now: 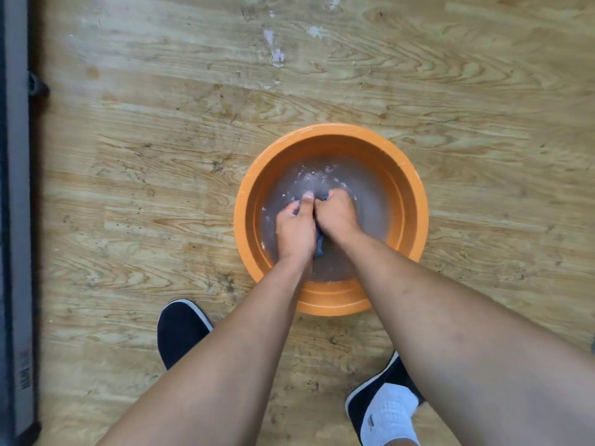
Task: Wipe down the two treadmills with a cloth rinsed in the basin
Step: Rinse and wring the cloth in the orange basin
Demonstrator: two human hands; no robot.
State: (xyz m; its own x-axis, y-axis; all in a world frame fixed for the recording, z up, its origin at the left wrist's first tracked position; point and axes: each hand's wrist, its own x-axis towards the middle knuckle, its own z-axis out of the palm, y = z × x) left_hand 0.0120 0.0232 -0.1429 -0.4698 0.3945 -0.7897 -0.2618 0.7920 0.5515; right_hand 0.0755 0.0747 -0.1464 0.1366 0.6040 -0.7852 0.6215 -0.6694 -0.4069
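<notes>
- The left hand [294, 228] and right hand [336, 214] grip the dark cloth [319, 247] in the orange basin [415, 201] on the floor.
- Best to wring hard over the water, so it goes to the 2 treadmills damp, not dripping.

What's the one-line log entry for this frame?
phase: rinsing | left hand: grips cloth | right hand: grips cloth | basin: on floor, holds water

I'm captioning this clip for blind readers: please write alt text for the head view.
A left hand and right hand grip a dark blue cloth in cloudy water inside an orange basin on a wood-grain floor. Two dark shoes show below.
</notes>
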